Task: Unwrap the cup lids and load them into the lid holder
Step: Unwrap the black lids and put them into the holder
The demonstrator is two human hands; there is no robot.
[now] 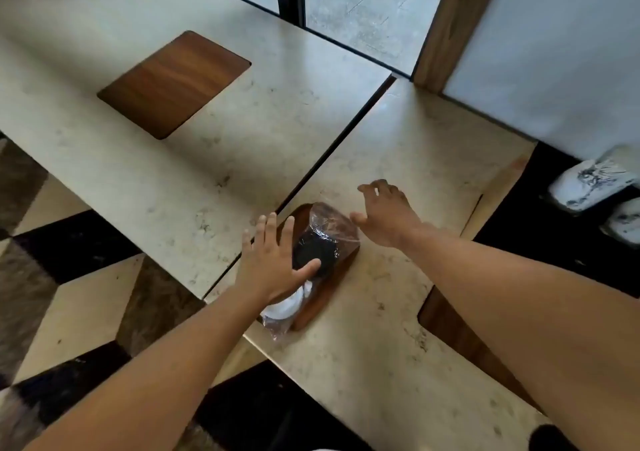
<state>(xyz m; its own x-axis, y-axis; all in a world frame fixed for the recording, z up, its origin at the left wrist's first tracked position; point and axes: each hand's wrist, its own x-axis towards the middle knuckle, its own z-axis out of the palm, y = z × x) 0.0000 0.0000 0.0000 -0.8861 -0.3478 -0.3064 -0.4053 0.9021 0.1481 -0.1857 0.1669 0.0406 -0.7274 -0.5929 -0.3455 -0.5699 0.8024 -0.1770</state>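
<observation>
A clear plastic bag (pixel 329 223) with a stack of black cup lids (pixel 313 248) and white cup lids (pixel 289 306) lies on a wooden inlay (pixel 329 286) at the left edge of the near table. My left hand (pixel 272 260) hovers over the bag's left side, fingers spread, thumb on or just above the black lids. To the right of the bag, my right hand (pixel 388 216) is open with fingers spread, its thumb near the plastic. No lid holder is in view.
A second stone-topped table (pixel 145 159) with a wooden inlay (pixel 175 83) stands to the left across a narrow gap. Another wooden inlay (pixel 450 326) sits by my right forearm. A person's white shoes (pixel 594 183) are on the dark floor at right. A glass door is behind.
</observation>
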